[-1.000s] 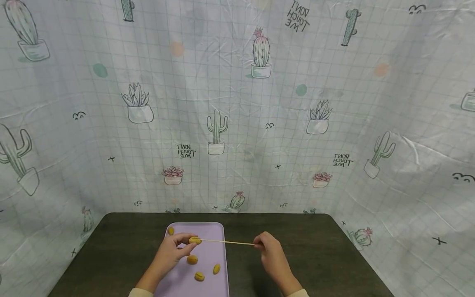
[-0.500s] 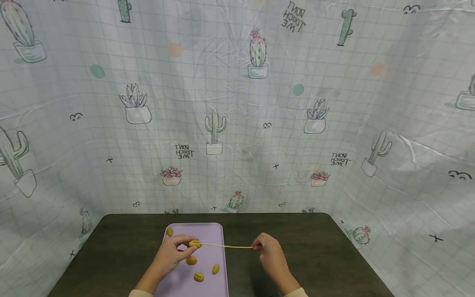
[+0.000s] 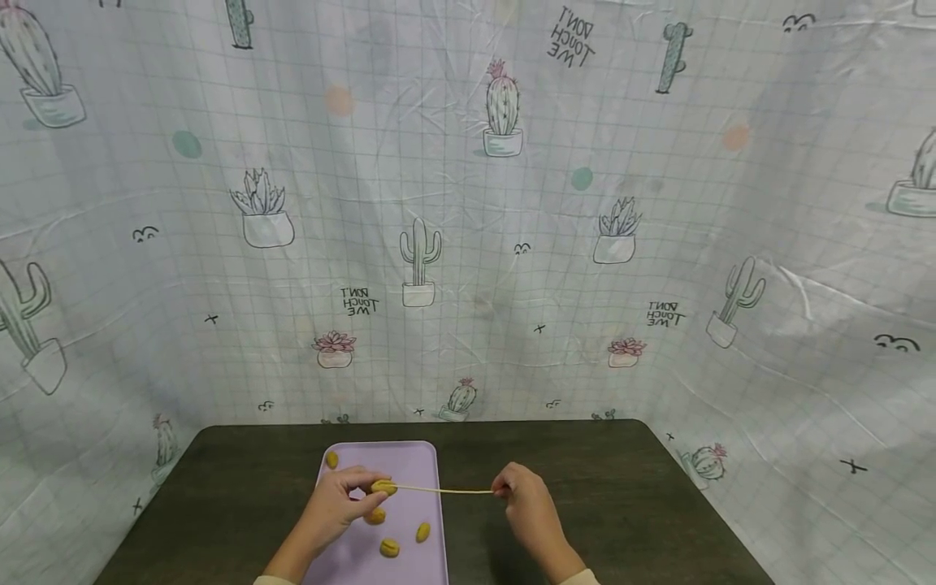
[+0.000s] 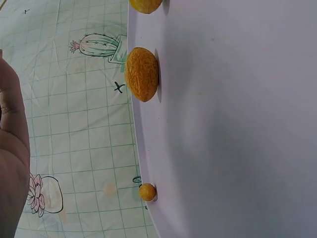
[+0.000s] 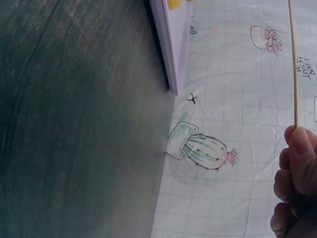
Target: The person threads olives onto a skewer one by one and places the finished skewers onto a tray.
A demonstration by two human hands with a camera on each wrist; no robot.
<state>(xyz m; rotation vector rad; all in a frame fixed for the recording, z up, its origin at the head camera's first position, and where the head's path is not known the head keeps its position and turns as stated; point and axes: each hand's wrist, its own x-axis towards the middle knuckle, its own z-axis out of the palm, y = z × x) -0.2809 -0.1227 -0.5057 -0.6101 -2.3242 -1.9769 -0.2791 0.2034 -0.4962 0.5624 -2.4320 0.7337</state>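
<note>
I see the left hand (image 3: 332, 505) pinching a fruit (image 3: 383, 487) over the tray (image 3: 418, 465); squeezed hard, it could slip. The thin stick (image 3: 449, 491) meeting it might snap if the right hand (image 3: 528, 505), pinching its far end, pushes askew. Only the right wrist view clearly shows the thumb (image 5: 300, 143) on the stick.

1. The tray (image 3: 413, 467) was pale lilac.
2. The oval pieces (image 3: 390, 548) were mustard yellow.
3. The stick (image 3: 464, 491) was straw-coloured.
4. The tabletop (image 3: 600, 496) was dark brown.
5. The whitish cloth (image 3: 468, 268) bore a grid and green-and-pink cacti.
</note>
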